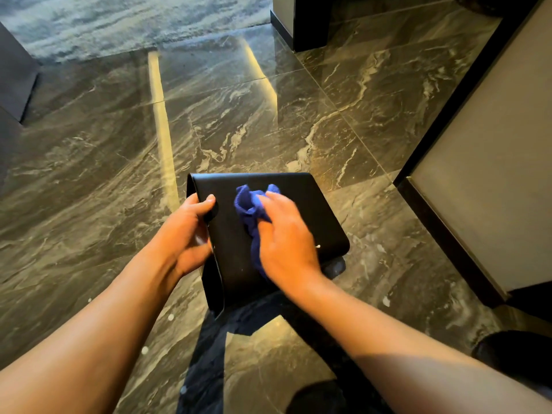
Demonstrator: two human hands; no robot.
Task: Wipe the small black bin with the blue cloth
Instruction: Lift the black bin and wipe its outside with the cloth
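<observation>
The small black bin (301, 210) is held tilted above the floor at the centre of the head view, one flat side facing up. My left hand (185, 234) grips its left edge, thumb on the upper face. My right hand (283, 237) presses the crumpled blue cloth (249, 210) onto that upper face; the cloth bunches out past my fingers to the left. The bin's opening is hidden from view.
Glossy dark marble floor (113, 174) lies all around. A grey wall panel with black skirting (478, 180) stands on the right. A grey carpet (119, 22) begins at the far edge. Dark furniture (15, 76) is at the left. My dark-trousered legs (206, 369) show below the bin.
</observation>
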